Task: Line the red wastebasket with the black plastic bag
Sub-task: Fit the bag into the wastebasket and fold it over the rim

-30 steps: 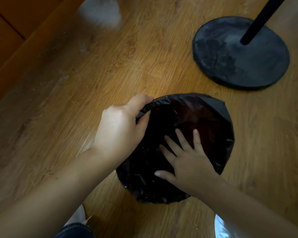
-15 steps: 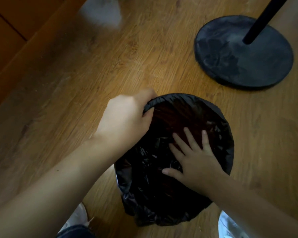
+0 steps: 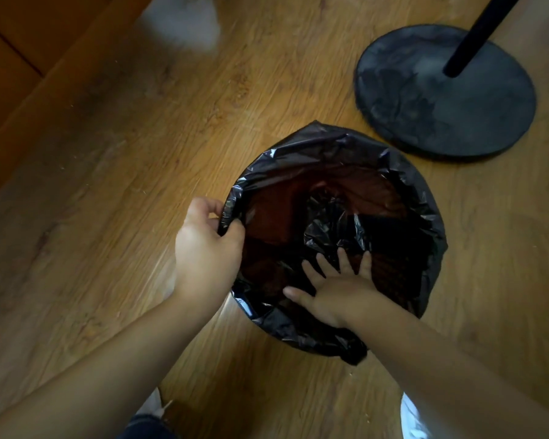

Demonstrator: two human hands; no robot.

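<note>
The black plastic bag is draped over the whole round rim of the wastebasket, which stands on the wooden floor. The basket's red wall shows faintly through the thin plastic inside; its outside is hidden by the bag. My left hand pinches the bag's folded edge at the left rim, thumb inside and fingers outside. My right hand reaches down inside the basket, fingers spread flat, pressing the crumpled plastic against the near inner wall.
A black round stand base with a black pole sits on the floor close behind the basket at the right. An orange wooden cabinet front runs along the upper left. White shoes show at the bottom edge.
The bag has opened out and sunk deeper into the basket, and the rim is now fully covered. My left hand has slid down the left rim; my right hand has pushed lower inside.
</note>
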